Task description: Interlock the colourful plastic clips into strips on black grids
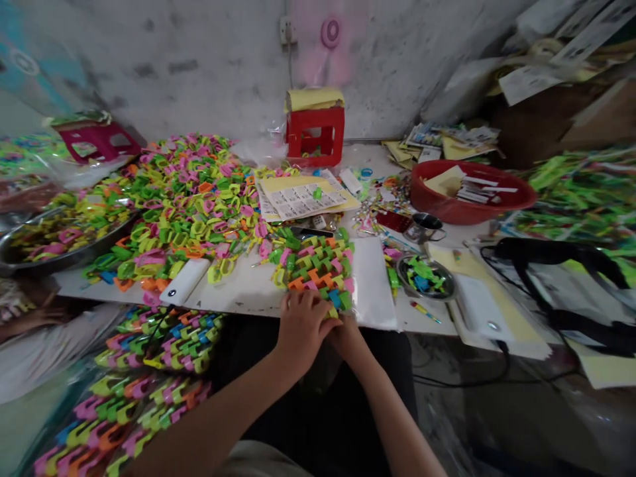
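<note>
A clear plastic bag packed with rows of small colourful plastic pieces (318,265), in green, yellow, pink, orange and blue, lies at the table's near edge. My left hand (304,315) is closed over the bag's near end, fingers bent on the pieces and thumb towards the right. Close beside it, my right hand (346,336) grips the near right corner from below; its fingertips are hidden by the pack and my left hand. Flat clear bags (375,281) lie just right of the pack. Loose plastic pieces (199,192) form a large heap to the left.
Printed sheets (303,199) lie behind the pack, before a red stool (315,136). Rightward are a metal bowl (427,277), a red basin (467,192), a white power bank (481,306) and a black strap (561,265). Filled bags (124,404) sit lower left, near another person's arm (40,315).
</note>
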